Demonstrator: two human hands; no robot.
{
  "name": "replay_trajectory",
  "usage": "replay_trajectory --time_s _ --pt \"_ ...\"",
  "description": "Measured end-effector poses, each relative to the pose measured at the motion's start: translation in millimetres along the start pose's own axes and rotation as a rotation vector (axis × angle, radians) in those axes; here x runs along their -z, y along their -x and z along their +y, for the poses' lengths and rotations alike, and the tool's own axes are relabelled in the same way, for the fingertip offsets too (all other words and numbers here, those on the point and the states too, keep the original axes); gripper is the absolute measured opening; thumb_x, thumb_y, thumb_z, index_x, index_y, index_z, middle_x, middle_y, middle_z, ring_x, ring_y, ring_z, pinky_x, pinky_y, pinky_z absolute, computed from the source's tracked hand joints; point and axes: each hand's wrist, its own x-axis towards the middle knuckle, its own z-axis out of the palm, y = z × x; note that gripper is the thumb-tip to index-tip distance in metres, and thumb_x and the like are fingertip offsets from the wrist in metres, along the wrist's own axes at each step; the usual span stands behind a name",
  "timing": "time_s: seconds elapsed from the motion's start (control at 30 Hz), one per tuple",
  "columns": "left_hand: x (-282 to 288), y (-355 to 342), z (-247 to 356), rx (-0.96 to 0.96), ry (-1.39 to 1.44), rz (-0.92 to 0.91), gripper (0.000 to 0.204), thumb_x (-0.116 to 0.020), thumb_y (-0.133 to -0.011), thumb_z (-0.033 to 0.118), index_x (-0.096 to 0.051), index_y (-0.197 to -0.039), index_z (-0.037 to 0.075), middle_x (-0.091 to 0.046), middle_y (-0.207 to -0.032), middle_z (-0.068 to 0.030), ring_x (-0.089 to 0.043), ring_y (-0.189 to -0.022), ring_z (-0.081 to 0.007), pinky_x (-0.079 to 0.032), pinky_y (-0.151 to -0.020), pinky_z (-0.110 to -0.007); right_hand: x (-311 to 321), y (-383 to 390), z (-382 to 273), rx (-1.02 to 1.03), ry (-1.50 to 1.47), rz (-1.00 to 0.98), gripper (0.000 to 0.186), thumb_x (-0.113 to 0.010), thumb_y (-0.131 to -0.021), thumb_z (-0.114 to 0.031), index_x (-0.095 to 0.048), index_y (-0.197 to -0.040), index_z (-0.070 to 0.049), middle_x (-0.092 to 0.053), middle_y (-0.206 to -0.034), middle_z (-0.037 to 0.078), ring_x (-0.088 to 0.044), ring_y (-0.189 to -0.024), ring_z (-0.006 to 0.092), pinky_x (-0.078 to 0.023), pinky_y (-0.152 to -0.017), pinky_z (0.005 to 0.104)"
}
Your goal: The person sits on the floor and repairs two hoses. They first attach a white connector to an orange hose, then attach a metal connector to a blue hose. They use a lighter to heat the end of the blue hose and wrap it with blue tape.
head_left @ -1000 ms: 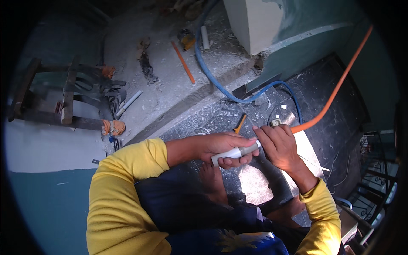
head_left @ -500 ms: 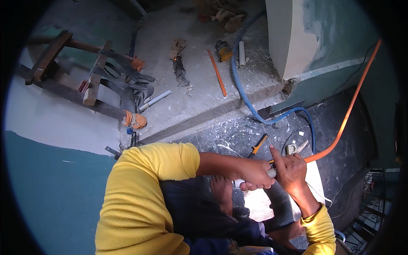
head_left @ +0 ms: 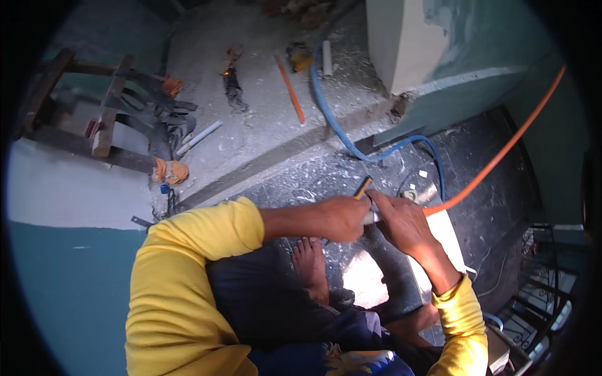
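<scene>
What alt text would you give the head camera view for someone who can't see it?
A person in yellow sleeves sits on a dusty floor, left hand and right hand together gripping a short white pipe where an orange conduit ends. A blue hose and wooden frame lie beyond.

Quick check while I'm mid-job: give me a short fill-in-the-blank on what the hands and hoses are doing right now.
1. Both hands, the left hand and the right hand, close on a short ____ pipe piece between them.
2. The orange conduit runs from the hands toward the upper ____ of the picture.
3. The hose curving across the floor is ____ in colour.
4. The person's sleeves are ____.

Missing words: white; right; blue; yellow
</scene>
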Motion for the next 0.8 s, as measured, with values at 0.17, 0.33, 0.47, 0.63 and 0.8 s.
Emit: replay_trajectory --time_s 0.17,0.33,0.47,0.63,0.8 --pt "31.2 1.6 -12.5 -0.161 -0.01 -0.094 0.04 -0.064 -0.101 0.032 -0.056 -0.12 -0.003 -0.069 -0.088 -0.0199 -0.069 -0.079 -0.0362 -0.053 -0.075 -0.046 30.3 5.3 25.7 -0.001 -0.209 -0.056 0.038 -0.074 -0.091 -0.005 -0.064 -0.128 -0.004 -0.07 -0.111 0.016 -0.07 -0.096 0.0382 -0.055 -0.079 0.0476" --pt "41.6 0.3 -3.4 0.09 0.598 -0.479 0.031 -0.061 -0.107 0.035 -0.056 -0.113 0.005 -0.053 -0.074 0.0012 -0.052 -0.058 -0.011 -0.045 -0.053 -0.03 29.8 12.6 22.1 0.048 -0.098 0.003 0.033 -0.074 -0.092 -0.008 -0.066 -0.124 -0.006 -0.065 -0.098 0.012 -0.065 -0.09 0.0341 -0.051 -0.08 0.0452" --pt "40.6 7.9 -2.4 0.204 0.967 -0.55 0.022 -0.06 -0.109 0.03 -0.054 -0.112 0.01 -0.046 -0.072 0.0069 -0.044 -0.053 -0.0024 -0.036 -0.046 -0.022 25.8 15.0 18.7 0.082 -0.014 0.115 0.032 -0.075 -0.09 -0.011 -0.067 -0.122 -0.009 -0.064 -0.096 0.01 -0.064 -0.091 0.0315 -0.048 -0.081 0.043" --pt "40.4 11.4 6.3 0.192 1.099 -0.544 0.022 -0.06 -0.108 0.028 -0.051 -0.113 0.008 -0.048 -0.072 0.0064 -0.042 -0.051 -0.0026 -0.033 -0.043 -0.022 23.5 14.5 19.0 0.045 0.118 0.227 0.028 -0.073 -0.089 -0.015 -0.067 -0.115 -0.008 -0.064 -0.096 0.009 -0.065 -0.096 0.0305 -0.047 -0.083 0.0426" --pt "42.8 12.5 32.4 0.139 0.689 -0.431 0.019 -0.061 -0.108 0.028 -0.052 -0.11 0.011 -0.044 -0.069 0.0071 -0.039 -0.049 -0.0024 -0.033 -0.044 -0.022 27.5 18.6 20.8 0.02 0.173 0.197 0.02 -0.079 -0.083 -0.02 -0.065 -0.091 -0.008 -0.062 -0.08 0.009 -0.064 -0.078 0.031 -0.047 -0.071 0.0421"
